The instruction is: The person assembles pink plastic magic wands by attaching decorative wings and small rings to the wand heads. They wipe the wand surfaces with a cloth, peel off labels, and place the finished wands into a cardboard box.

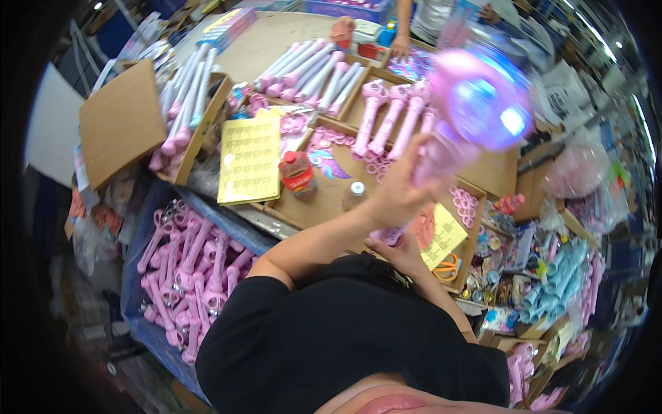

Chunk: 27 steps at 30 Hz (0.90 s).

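Both my hands are closed around a pink light-up toy wand [448,155], held tilted above the worktable. Its round head [480,96] glows blue and is blurred by motion. My left hand [403,183] grips the upper handle, just below the head. Lower down, my right hand [401,250] holds the handle's bottom end; some of its fingers are hidden. Behind the wand, several pink wand handles [376,114] stand in a row in a cardboard tray. Small pink rings [464,207] lie to the right of my hands.
A blue-lined bin [134,276] of pink handles stands at my left. Yellow printed sheets [249,159], a red-capped bottle [296,174] and a white-capped bottle [355,194] are on the table. Orange scissors [448,268] lie near my right forearm. Across the table, another person's hand [400,47] shows.
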Each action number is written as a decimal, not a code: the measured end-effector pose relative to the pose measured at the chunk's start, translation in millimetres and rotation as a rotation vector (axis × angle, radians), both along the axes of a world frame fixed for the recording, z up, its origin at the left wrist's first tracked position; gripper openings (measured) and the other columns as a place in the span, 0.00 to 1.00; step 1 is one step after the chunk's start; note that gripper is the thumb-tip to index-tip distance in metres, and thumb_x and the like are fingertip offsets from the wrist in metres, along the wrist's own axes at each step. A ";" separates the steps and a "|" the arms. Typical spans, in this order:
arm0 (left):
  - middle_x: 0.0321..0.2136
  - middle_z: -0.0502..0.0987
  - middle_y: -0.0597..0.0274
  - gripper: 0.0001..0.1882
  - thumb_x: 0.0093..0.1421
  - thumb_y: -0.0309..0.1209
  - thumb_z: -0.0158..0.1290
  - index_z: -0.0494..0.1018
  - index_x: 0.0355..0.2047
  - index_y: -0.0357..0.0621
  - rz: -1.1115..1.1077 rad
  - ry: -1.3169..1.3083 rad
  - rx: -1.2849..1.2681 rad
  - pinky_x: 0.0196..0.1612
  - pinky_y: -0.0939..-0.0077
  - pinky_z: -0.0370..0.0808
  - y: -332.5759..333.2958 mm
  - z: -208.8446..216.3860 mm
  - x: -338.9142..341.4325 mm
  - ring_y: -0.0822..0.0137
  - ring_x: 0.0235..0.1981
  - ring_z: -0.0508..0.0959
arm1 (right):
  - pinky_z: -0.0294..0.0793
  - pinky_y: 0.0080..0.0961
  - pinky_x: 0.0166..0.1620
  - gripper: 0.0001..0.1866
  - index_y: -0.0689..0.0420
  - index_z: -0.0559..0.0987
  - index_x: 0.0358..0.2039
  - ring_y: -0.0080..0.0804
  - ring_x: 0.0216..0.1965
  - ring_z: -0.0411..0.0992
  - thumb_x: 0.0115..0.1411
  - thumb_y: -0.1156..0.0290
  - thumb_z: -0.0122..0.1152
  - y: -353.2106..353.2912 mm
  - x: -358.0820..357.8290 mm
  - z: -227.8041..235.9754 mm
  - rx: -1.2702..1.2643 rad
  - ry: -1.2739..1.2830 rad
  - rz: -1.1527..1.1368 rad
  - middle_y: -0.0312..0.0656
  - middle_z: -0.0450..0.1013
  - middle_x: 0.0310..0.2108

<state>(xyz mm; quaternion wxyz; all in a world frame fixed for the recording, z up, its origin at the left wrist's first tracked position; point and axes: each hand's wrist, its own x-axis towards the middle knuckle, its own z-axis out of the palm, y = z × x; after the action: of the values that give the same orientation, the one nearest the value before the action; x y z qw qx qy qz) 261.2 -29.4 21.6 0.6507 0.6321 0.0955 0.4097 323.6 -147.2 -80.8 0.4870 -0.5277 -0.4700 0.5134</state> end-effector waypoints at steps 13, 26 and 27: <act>0.25 0.71 0.64 0.20 0.66 0.41 0.47 0.59 0.51 0.43 0.048 -0.125 -0.257 0.24 0.84 0.70 26.1 -16.1 -1.6 0.77 0.22 0.72 | 0.72 0.20 0.41 0.27 0.59 0.66 0.49 0.20 0.39 0.70 0.52 0.68 0.69 2.3 -5.8 14.4 0.042 0.043 -0.068 0.35 0.70 0.39; 0.24 0.71 0.64 0.16 0.67 0.43 0.44 0.60 0.45 0.44 0.089 -0.073 -0.220 0.23 0.83 0.70 21.2 -14.7 0.9 0.76 0.20 0.71 | 0.72 0.20 0.41 0.27 0.59 0.67 0.47 0.21 0.37 0.70 0.52 0.66 0.70 0.0 -5.2 11.2 -0.004 -0.004 -0.055 0.35 0.70 0.38; 0.23 0.71 0.63 0.15 0.67 0.44 0.42 0.61 0.42 0.45 0.107 -0.064 -0.209 0.22 0.82 0.70 20.3 -14.4 1.2 0.76 0.19 0.71 | 0.72 0.20 0.41 0.27 0.59 0.67 0.47 0.21 0.37 0.70 0.52 0.66 0.70 0.0 -5.3 11.4 0.012 0.010 -0.057 0.35 0.70 0.38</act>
<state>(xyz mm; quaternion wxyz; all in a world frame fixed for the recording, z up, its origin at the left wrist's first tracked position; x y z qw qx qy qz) 262.4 -9.2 7.2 0.6930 0.5415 0.1502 0.4517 318.3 -147.2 -69.4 0.5067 -0.5355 -0.4554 0.4990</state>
